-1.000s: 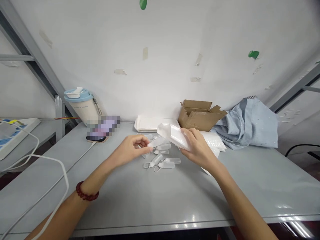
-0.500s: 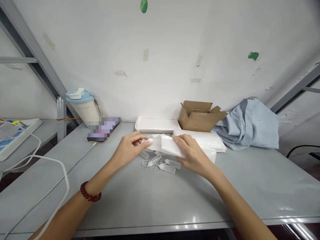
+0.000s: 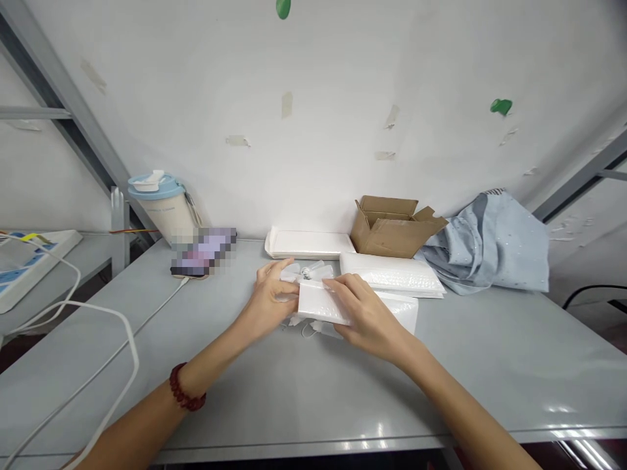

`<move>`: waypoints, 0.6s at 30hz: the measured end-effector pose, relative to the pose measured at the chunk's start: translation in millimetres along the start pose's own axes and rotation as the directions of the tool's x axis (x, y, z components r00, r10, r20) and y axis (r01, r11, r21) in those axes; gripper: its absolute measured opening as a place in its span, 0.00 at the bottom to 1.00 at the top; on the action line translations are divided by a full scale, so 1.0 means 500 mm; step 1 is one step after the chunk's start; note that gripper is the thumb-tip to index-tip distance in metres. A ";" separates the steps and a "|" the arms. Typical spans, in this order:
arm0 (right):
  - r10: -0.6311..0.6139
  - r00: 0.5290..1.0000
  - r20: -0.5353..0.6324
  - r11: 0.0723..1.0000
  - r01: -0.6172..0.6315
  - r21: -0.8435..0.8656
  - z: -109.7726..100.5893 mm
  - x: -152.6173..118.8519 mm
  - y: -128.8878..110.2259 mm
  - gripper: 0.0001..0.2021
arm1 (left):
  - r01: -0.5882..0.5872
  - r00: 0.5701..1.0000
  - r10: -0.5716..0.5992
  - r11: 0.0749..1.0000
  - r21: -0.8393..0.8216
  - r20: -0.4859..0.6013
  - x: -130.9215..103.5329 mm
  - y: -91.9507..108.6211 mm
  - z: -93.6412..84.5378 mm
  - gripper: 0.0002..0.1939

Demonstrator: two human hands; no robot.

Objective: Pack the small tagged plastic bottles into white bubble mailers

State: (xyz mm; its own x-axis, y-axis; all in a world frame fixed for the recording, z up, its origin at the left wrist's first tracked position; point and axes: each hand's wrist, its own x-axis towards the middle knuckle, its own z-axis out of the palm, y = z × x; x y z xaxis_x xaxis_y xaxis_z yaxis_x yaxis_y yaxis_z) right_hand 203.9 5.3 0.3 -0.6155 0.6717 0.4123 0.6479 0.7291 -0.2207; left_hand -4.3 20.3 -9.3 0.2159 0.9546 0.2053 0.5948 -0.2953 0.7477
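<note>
A white bubble mailer (image 3: 318,301) is in my right hand (image 3: 367,313), with the thumb below and the fingers over its top. My left hand (image 3: 269,297) is at the mailer's left end, its fingers bent against that edge; whether a bottle is inside the mailer or behind the fingers is hidden. Small clear squeeze bottles (image 3: 321,271) with tethered caps lie on the table behind the mailer. More bottles (image 3: 329,329) show under its lower edge, partly covered.
At the back stand a stack of white mailers (image 3: 311,243) and an open cardboard box (image 3: 392,228). More bubble mailers (image 3: 392,273) lie before the box, beside grey-blue cloth (image 3: 494,248). Leftward are a cup (image 3: 169,212), a phone (image 3: 206,251) and a white cable (image 3: 122,349).
My left hand has moved right and down to the mailer's end, and the small bottle it pinched is out of sight. The mailer has shifted left and lower in my right hand.
</note>
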 end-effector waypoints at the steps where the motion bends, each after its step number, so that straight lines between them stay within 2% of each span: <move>1: -0.006 1.000 -0.007 1.000 0.006 0.001 0.000 0.000 0.000 0.33 | 0.003 1.000 -0.003 1.000 -0.017 0.011 0.001 0.000 -0.002 0.07; 3: -0.007 0.999 -0.032 1.000 0.007 -0.003 -0.002 0.001 0.006 0.31 | 0.003 1.000 -0.003 0.999 -0.050 -0.004 0.002 0.003 -0.012 0.10; 5: 0.020 0.998 -0.061 1.000 -0.022 -0.023 -0.009 0.001 0.019 0.30 | -0.018 0.998 0.014 0.998 -0.059 -0.065 0.005 0.009 -0.028 0.12; 7: 0.079 0.992 -0.096 0.994 -0.085 -0.061 -0.020 -0.001 0.036 0.29 | -0.048 0.990 0.040 0.997 -0.053 -0.133 0.009 0.014 -0.046 0.13; 9: 0.148 0.980 -0.135 0.981 -0.163 -0.103 -0.032 -0.003 0.055 0.28 | -0.036 0.988 0.030 0.999 -0.038 -0.152 0.013 0.016 -0.058 0.13; 10: 0.178 0.972 -0.151 0.973 -0.197 -0.121 -0.037 -0.005 0.063 0.27 | -0.011 0.992 0.008 1.000 -0.025 -0.124 0.013 0.015 -0.061 0.13; 12: 0.222 0.960 -0.168 0.959 -0.247 -0.143 -0.044 -0.007 0.075 0.26 | 0.044 0.999 -0.044 0.999 0.022 0.023 0.013 0.008 -0.058 0.14; 15: 0.257 0.952 -0.165 0.948 -0.281 -0.147 -0.048 -0.007 0.079 0.25 | 0.032 0.962 -0.066 0.991 0.131 0.265 0.006 -0.008 -0.039 0.14; 18: 0.251 0.958 -0.139 0.953 -0.269 -0.137 -0.044 -0.005 0.073 0.25 | -0.016 0.939 -0.060 0.976 0.215 0.339 -0.002 -0.019 -0.017 0.12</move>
State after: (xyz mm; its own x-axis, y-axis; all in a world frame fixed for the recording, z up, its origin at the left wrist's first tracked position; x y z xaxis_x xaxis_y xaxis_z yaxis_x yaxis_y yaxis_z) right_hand 239.2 27.0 10.7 -0.3649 0.8082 0.4622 0.8448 0.4961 -0.2005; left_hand -16.8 22.4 -11.1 0.4299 0.9005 -0.0663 0.7440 -0.3117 0.5910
